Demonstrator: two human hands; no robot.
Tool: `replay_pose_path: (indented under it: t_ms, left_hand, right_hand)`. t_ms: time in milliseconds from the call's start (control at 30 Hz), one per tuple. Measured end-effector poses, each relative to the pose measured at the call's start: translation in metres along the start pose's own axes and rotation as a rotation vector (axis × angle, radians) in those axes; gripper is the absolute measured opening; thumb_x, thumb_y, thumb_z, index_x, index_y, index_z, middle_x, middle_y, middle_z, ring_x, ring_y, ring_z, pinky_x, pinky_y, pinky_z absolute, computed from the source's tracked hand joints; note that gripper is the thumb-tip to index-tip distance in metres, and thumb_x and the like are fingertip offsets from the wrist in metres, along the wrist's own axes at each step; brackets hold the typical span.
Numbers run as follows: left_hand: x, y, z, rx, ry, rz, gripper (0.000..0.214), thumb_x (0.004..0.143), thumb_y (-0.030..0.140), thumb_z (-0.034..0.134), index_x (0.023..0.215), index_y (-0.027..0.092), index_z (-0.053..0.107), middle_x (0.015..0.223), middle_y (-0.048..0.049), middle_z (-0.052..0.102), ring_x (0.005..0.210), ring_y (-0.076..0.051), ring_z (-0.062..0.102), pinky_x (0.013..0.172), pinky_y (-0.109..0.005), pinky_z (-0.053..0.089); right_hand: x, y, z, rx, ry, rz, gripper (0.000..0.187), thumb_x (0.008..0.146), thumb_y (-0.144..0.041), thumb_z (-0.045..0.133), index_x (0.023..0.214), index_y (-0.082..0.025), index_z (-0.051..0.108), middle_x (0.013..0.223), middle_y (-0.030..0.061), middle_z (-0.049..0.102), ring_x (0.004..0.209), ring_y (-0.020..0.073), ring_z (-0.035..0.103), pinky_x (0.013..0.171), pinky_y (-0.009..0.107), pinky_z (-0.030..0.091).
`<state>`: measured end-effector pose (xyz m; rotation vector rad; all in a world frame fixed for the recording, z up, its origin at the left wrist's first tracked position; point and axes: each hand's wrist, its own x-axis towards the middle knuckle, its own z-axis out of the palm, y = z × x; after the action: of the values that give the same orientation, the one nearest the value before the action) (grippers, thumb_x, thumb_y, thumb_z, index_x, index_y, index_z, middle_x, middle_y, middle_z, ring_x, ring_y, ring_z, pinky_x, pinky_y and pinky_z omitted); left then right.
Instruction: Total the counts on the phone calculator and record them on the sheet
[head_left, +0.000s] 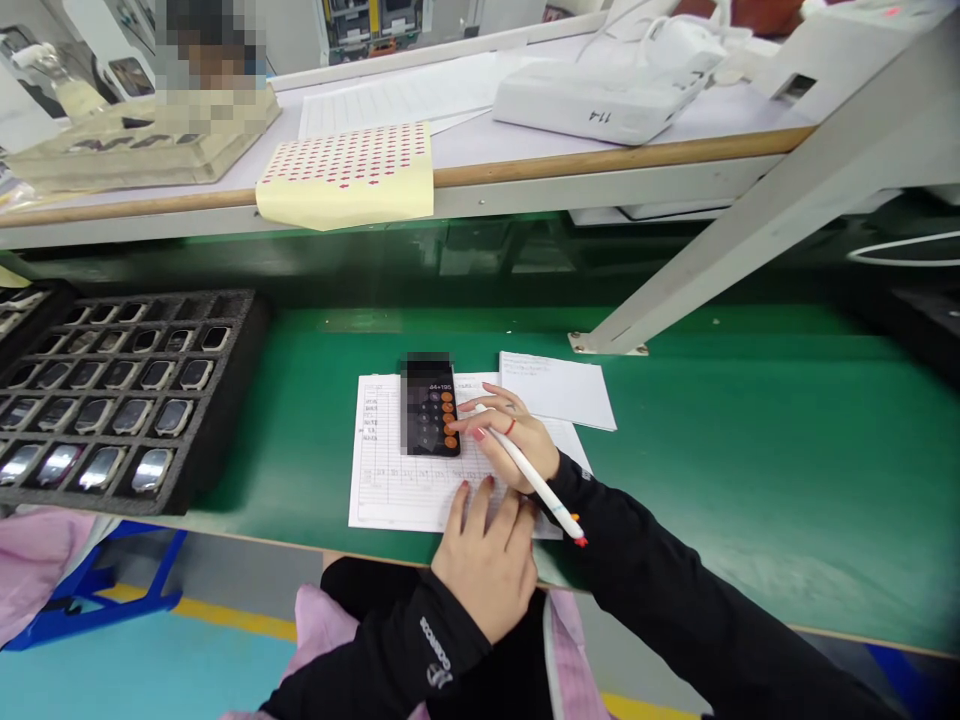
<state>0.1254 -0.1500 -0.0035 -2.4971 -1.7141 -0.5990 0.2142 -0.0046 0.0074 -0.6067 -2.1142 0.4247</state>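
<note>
My left hand (484, 555) lies flat, fingers stretched out, on a printed paper form (390, 475) near the front edge of the green bench. My right hand (510, 435) grips a white pen (536, 482) with a red end, and its forefinger touches the orange keys of a black phone (430, 408) showing a calculator. The phone rests on the top of the form. A second, smaller sheet (559, 388) lies just behind my right hand.
A black foam tray (217, 400) with several small screened devices sits at the left. Above runs a shelf (525, 170) with a yellow sticker sheet (349, 175), papers and a white box (600, 100). A slanted white brace (750, 215) crosses at right. Another person sits beyond the shelf.
</note>
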Motion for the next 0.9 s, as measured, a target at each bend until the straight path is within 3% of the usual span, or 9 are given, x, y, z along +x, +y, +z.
replay_pose_path:
  t_ms: [200, 333, 633, 900]
  left_hand:
    - [-0.001, 0.0, 0.002, 0.013, 0.0, 0.002, 0.044, 0.09, 0.034, 0.045, 0.13, 0.017, 0.054, 0.137, -0.0022, 0.051, 0.124, -0.027, 0.044, 0.109, -0.044, 0.03]
    - [-0.001, 0.0, 0.002, 0.017, 0.004, -0.001, 0.043, 0.09, 0.034, 0.044, 0.129, 0.019, 0.054, 0.14, -0.0017, 0.049, 0.126, -0.027, 0.043, 0.11, -0.044, 0.029]
    - [0.0, 0.0, -0.002, 0.021, -0.008, 0.004, 0.044, 0.091, 0.033, 0.044, 0.133, 0.02, 0.051, 0.144, -0.0011, 0.045, 0.129, -0.026, 0.04, 0.112, -0.044, 0.027]
    - [0.002, -0.001, -0.003, 0.064, -0.044, 0.065, 0.046, 0.093, 0.033, 0.039, 0.138, 0.023, 0.044, 0.15, 0.0025, 0.035, 0.132, -0.027, 0.037, 0.112, -0.049, 0.026]
  right_hand:
    - [-0.002, -0.001, 0.0, -0.018, -0.058, -0.045, 0.013, 0.085, -0.018, 0.048, 0.088, -0.025, 0.059, 0.085, 0.0, 0.075, 0.097, 0.0215, 0.066, 0.101, 0.052, 0.041]
    - [-0.003, 0.001, 0.001, -0.015, -0.041, 0.037, 0.018, 0.088, -0.022, 0.044, 0.082, -0.026, 0.061, 0.083, -0.0011, 0.075, 0.094, 0.0207, 0.068, 0.101, 0.051, 0.042]
    - [-0.002, 0.009, -0.003, 0.277, 0.31, 0.448, 0.035, 0.095, -0.037, 0.04, 0.071, -0.022, 0.062, 0.077, 0.0039, 0.074, 0.092, 0.0235, 0.067, 0.089, 0.046, 0.051]
    - [0.011, 0.008, -0.014, 0.153, 0.609, 0.33, 0.035, 0.093, -0.039, 0.042, 0.069, -0.022, 0.06, 0.074, 0.005, 0.073, 0.084, 0.0252, 0.067, 0.087, 0.05, 0.051]
